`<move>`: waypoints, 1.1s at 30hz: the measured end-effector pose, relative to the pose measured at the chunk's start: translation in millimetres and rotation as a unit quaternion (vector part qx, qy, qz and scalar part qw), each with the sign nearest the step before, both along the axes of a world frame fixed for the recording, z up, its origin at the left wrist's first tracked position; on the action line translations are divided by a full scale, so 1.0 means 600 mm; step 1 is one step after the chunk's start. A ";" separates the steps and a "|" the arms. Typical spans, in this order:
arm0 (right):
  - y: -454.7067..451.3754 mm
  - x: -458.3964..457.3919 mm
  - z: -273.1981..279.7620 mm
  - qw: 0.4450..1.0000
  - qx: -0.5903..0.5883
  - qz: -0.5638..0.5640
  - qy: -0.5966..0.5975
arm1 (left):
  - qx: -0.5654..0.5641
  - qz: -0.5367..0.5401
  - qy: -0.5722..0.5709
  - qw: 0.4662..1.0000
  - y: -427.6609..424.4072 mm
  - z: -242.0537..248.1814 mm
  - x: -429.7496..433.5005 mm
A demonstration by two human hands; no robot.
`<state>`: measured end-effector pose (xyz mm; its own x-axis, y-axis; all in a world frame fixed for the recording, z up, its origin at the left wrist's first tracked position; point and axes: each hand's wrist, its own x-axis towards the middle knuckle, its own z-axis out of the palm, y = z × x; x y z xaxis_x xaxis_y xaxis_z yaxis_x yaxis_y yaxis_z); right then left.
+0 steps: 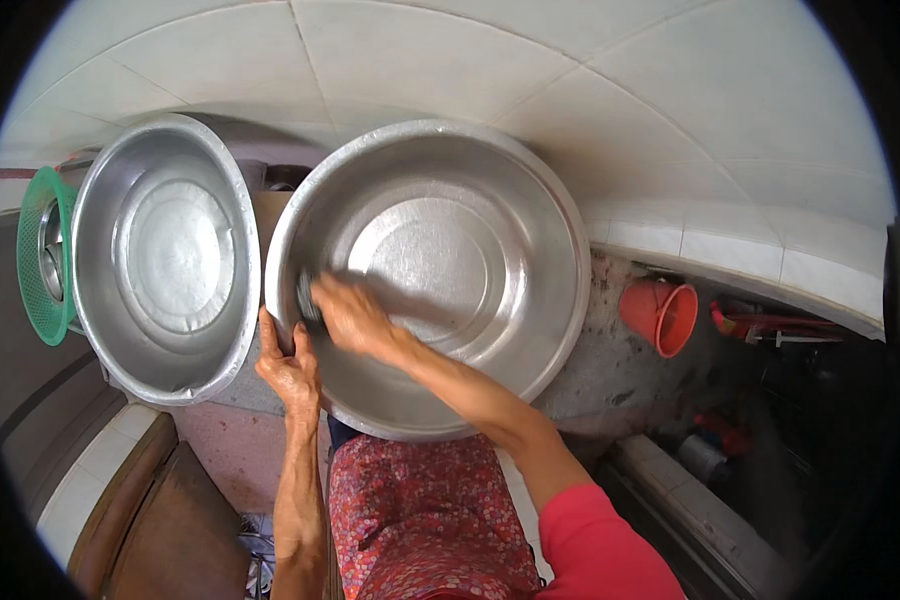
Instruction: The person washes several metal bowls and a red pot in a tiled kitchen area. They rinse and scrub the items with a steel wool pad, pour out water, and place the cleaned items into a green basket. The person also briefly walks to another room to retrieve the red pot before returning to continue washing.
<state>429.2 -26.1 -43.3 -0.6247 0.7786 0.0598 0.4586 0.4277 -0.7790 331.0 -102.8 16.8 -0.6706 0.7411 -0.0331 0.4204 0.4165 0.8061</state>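
Observation:
In front of me a large, round metal basin [435,382] is tilted so that its inside faces me. My left hand [291,367] grips its left rim, thumb over the edge and fingers along the outside. Inside the basin, my right hand [352,315] presses a dark grey scouring pad [307,298] against the left part of the wall. The pad and fingers are blurred, so the pad's exact material is unclear. To the left, a second metal basin [176,255] leans with its bare inside showing and its rim dented at the bottom.
A green plastic colander [31,262] with metal ware in it stands at the far left. On the floor at right are a red bucket [649,307] and dim clutter. A tiled wall [450,60] rises behind the basins. A brown wooden panel [176,525] is at lower left.

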 end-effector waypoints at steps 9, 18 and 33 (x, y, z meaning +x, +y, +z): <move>0.268 0.113 -0.008 0.527 -0.254 -0.683 0.436 | 0.015 0.015 -0.039 0.999 0.005 0.017 0.003; 0.011 -0.045 0.023 0.810 -0.453 -0.346 0.139 | -0.013 0.042 -0.019 0.999 0.013 0.007 0.004; 0.203 0.099 -0.040 0.953 0.180 -0.144 -0.196 | -0.019 0.018 0.012 1.000 0.029 0.017 0.011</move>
